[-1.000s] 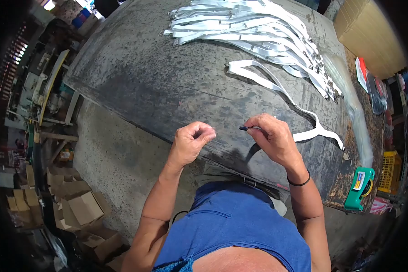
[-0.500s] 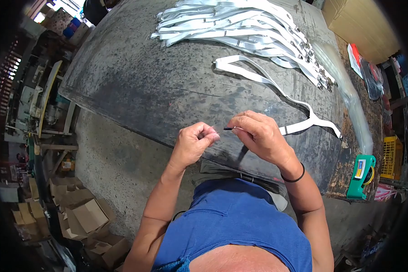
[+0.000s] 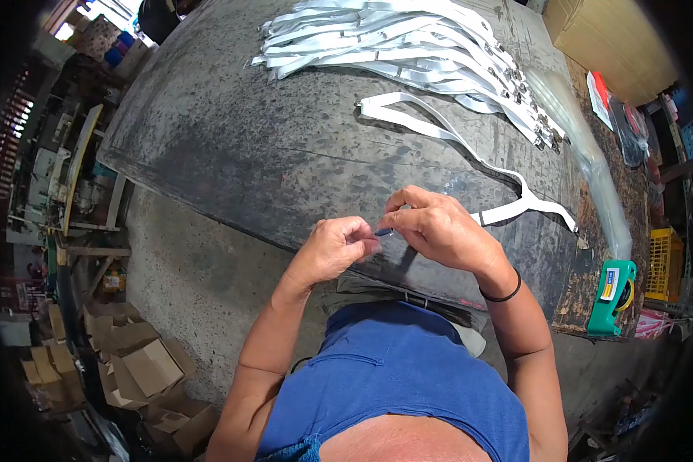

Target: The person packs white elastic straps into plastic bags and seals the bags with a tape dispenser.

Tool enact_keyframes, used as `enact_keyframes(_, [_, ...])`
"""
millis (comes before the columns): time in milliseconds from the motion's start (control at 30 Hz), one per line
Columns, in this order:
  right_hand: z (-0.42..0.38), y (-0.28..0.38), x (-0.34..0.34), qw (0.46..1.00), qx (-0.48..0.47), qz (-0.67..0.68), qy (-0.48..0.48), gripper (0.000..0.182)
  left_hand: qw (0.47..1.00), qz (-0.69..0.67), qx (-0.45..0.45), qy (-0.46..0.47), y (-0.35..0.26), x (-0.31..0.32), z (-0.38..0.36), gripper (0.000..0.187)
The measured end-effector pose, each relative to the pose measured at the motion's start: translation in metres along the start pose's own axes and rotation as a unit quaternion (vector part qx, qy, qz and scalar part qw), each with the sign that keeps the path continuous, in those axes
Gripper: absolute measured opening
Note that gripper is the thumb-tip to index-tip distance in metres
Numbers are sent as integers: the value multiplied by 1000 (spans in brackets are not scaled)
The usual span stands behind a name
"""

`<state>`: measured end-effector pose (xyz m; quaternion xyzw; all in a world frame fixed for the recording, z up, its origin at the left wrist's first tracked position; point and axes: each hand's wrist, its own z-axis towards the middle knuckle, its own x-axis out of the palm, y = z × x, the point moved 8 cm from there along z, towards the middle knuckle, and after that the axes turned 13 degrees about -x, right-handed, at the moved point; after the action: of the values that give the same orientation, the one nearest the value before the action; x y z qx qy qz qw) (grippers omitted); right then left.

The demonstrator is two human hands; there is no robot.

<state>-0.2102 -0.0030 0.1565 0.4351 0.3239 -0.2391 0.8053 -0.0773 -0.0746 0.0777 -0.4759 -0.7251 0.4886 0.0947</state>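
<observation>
In the head view, both hands meet just above the near edge of the dark, scuffed table (image 3: 231,146). The left hand (image 3: 333,250) is curled almost into a fist, thumb and forefinger pinched together at their tips. The right hand (image 3: 439,227) is bent the same way, its fingers closed down toward the left hand's fingertips. Between the two pinches sits a small dark piece (image 3: 383,231) — both hands grip it, one at each end, and only a sliver shows, so what it is cannot be told. A black band (image 3: 502,295) circles the right wrist.

Just beyond the right hand a single white strap (image 3: 439,132) lies loose on the table, running from a loop at the far end to a forked end at the right; neither hand touches it. Farther back, a heap of white straps (image 3: 393,42) is spread flat — their metal clips bunched toward the right edge, beside a clear plastic sleeve (image 3: 589,165). A green tape dispenser (image 3: 612,296) stands at the table's right corner, well apart from the hands. Cardboard boxes (image 3: 135,366) lie on the floor to the left.
</observation>
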Motion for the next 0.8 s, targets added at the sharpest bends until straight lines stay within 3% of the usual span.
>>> enact_keyframes(67, [1,0,-3,999,5,48,-4,21,997,-29,6,71,0,9,0,13])
enact_keyframes(267, [1,-1,-10,995,46,90,22,32,980,-91,30,173,-8,17,-6,28])
enact_keyframes(500, [5,6,-8,990,13,135,39,36,980,-96,2,174,-10,16,-1,27])
enact_keyframes(700, [2,-4,-12,989,60,132,13,41,982,-102,35,154,-15,12,2,25])
enact_keyframes(767, [-8,-21,-7,974,166,152,23,32,978,-117,53,166,-16,9,1,26])
enact_keyframes(800, [-10,-23,-6,974,165,152,24,32,978,-118,53,165,-16,8,2,26])
